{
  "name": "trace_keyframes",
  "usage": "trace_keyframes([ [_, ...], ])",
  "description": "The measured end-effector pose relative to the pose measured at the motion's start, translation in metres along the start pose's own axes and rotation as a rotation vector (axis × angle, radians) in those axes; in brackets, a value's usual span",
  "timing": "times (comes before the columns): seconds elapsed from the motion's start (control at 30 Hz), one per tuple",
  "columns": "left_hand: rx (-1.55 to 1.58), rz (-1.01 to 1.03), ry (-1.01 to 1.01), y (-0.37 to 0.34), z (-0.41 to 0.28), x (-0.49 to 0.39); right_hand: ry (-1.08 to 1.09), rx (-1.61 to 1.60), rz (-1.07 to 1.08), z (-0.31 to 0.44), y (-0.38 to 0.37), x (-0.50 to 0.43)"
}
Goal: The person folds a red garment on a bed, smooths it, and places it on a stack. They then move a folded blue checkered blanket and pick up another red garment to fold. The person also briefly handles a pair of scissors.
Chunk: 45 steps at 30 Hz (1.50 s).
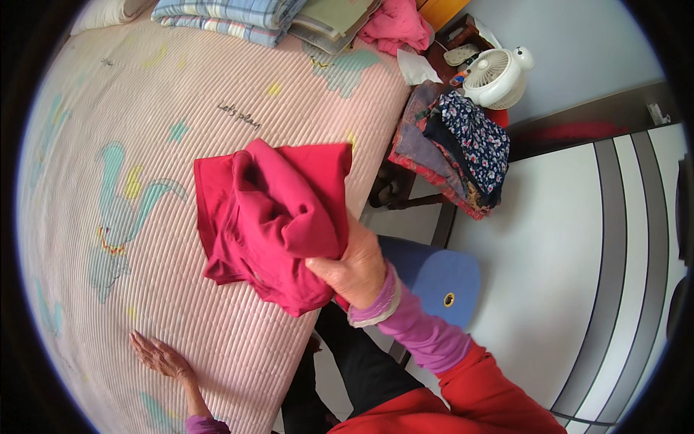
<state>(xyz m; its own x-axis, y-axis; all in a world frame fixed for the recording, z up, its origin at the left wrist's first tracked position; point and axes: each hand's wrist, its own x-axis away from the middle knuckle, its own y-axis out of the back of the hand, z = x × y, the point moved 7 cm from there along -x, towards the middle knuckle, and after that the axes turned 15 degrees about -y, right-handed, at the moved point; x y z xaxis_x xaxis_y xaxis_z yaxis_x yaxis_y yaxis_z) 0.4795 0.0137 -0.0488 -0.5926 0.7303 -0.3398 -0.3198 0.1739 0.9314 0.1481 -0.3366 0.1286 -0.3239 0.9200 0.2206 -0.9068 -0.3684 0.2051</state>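
Observation:
My right hand (355, 266) grips the near edge of a folded crimson garment (271, 217), thumb on top and the other fingers hidden beneath the cloth. The bundle is held over the bed's right side; whether its far part touches the bed cannot be told. Flat on the pink quilted bed cover (227, 325), my left hand (160, 357) rests palm down with nothing in it, its fingers pointing up and left. Teal cartoon animals, yellow moons and some lettering decorate the cover.
Folded clothes (455, 146) are piled beside the bed, near a white fan (493, 76). A blue stool or box (444, 276) stands close to my right forearm. Plaid bedding (233, 16) and a pink cloth (396, 27) lie at the far end. A striped wardrobe door (542, 260) is on the right.

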Motion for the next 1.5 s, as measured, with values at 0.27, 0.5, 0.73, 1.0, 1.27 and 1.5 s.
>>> trace_keyframes([
  [0.27,-0.12,0.255,0.107,-0.012,0.008,0.006,0.124,0.276,-0.066,0.128,0.127,-0.02],
  [0.5,-0.21,0.59,0.168,-0.025,0.018,0.014,0.114,0.033,-0.575,0.17,0.305,0.003],
  [0.73,-0.181,0.733,0.194,-0.027,0.016,0.013,-0.351,-0.042,-0.691,-0.038,0.47,-0.068],
  [1.0,0.036,0.275,0.418,-0.022,-0.014,0.031,-0.411,0.082,-0.647,-0.163,0.555,-0.084],
  [1.27,0.055,0.172,0.581,0.0,-0.043,0.014,-0.225,-0.056,-0.53,-0.116,0.592,-0.087],
  [1.5,-0.04,0.154,0.588,0.009,-0.055,0.006,-0.574,0.473,-0.784,-0.248,0.72,-0.101],
])
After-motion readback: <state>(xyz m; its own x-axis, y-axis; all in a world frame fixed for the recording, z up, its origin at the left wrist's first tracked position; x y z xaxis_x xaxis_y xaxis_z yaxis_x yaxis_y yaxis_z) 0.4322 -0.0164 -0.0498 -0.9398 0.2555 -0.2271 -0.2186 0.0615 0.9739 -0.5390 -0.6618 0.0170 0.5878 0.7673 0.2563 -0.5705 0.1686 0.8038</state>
